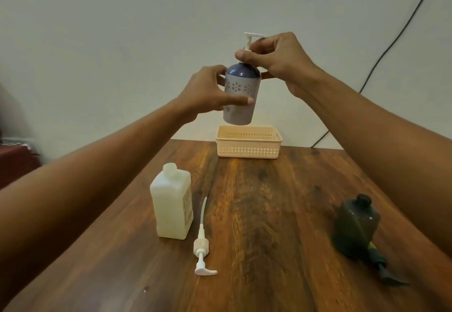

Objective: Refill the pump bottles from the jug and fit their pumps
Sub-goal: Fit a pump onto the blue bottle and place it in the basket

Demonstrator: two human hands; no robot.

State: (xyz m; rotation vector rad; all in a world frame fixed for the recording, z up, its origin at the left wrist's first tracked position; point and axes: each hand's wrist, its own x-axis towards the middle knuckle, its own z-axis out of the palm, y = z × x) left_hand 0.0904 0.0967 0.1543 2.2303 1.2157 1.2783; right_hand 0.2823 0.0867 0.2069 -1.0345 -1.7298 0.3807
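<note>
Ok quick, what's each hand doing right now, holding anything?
Left hand: grips the floral pump bottle by its body, held in the air.
Right hand: pinches the white pump at that bottle's top.

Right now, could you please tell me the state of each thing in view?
Flowered bottle: held in the air by the left hand.
Its pump: in the neck, pinched by the right hand.
Jug: upright, uncapped.
Loose white pump: lying beside the jug.
Dark bottle: standing, no pump fitted.
Dark pump: lying beside it.
Basket: upright at the far edge.
</note>
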